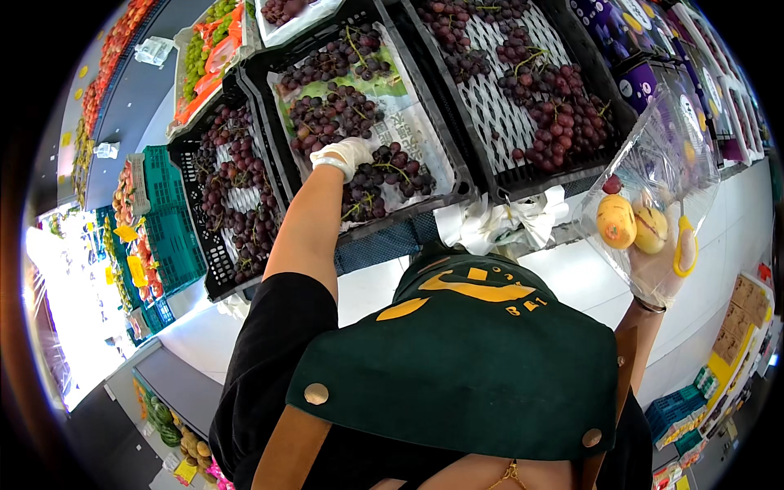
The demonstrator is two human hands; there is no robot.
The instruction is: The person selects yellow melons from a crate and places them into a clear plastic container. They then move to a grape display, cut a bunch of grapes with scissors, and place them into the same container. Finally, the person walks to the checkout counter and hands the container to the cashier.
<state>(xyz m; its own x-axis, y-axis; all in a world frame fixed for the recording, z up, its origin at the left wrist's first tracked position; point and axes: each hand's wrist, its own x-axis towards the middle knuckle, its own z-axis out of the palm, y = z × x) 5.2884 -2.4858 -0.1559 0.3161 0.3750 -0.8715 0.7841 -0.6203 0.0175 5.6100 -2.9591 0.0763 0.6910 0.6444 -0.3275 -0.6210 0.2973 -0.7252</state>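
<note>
My left hand point(346, 156), in a white glove, reaches into the middle black plastic crate point(429, 116) and touches the bunches of dark grapes point(334, 116) there; its fingertips are partly hidden, so its grip is unclear. Just right of it lies another bunch of dark grapes point(401, 171) on printed paper. Out to the right, my right hand point(658, 275), also gloved, holds a clear plastic tray point(661, 147) together with yellow-handled scissors point(685, 245). Inside the tray are two yellow pepino melons point(616, 222) and a single red grape point(612, 184).
Black crates of red grapes stand on the right point(560, 122) and left point(233, 190). White padding point(502, 214) hangs at the near edge. Purple boxes point(640, 82) are stacked at the upper right, green crates point(174, 214) at the left. A box of green grapes point(199, 58) sits upper left.
</note>
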